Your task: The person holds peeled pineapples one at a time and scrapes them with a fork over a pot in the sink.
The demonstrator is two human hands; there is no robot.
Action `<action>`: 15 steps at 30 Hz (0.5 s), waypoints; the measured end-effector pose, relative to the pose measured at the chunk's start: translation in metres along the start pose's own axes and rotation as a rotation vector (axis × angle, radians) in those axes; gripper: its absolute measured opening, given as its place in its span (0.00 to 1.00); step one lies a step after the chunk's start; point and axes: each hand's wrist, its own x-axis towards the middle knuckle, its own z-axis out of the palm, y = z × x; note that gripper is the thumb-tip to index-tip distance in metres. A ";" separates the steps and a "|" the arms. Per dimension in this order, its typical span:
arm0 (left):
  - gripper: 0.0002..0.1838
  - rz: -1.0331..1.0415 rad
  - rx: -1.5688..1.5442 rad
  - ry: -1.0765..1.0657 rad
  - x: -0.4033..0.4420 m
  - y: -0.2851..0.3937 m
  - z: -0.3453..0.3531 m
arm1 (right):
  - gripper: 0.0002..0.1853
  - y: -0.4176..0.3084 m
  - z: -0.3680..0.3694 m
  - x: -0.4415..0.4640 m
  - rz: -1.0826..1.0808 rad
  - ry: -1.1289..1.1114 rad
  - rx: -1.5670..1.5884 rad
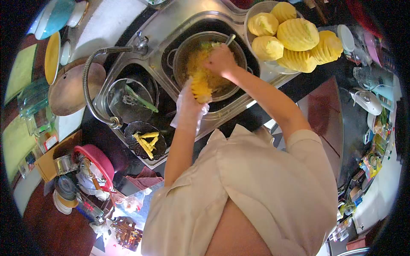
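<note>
My left hand (pixel 190 102), in a clear plastic glove, grips a peeled pineapple (pixel 201 88) with grooves cut in its yellow flesh. It is held over the near-left rim of a metal pot (pixel 176 57) in the sink. My right hand (pixel 222 62) is closed above the pot, close to the pineapple. A shiny metal end (pixel 231 39) sticks out past its fingers; the rest of that utensil is hidden, so its kind is unclear. Yellowish peelings (pixel 194 59) with a little green lie in the pot.
Several grooved, peeled pineapples (pixel 298 34) fill a clear bowl at the upper right. The left basin holds a glass bowl (pixel 117 106) and a green-handled tool (pixel 145 102). A dark glass dish (pixel 130 130) with yellow strips (pixel 147 145) sits nearby. A flexible faucet (pixel 86 81) arches across.
</note>
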 end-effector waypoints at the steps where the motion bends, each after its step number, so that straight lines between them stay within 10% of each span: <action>1: 0.14 0.005 0.003 -0.001 0.001 0.001 -0.002 | 0.21 -0.001 -0.009 0.002 0.094 -0.028 0.037; 15: 0.16 -0.023 0.132 0.059 -0.016 0.005 -0.005 | 0.24 0.006 -0.014 0.010 0.260 -0.084 0.056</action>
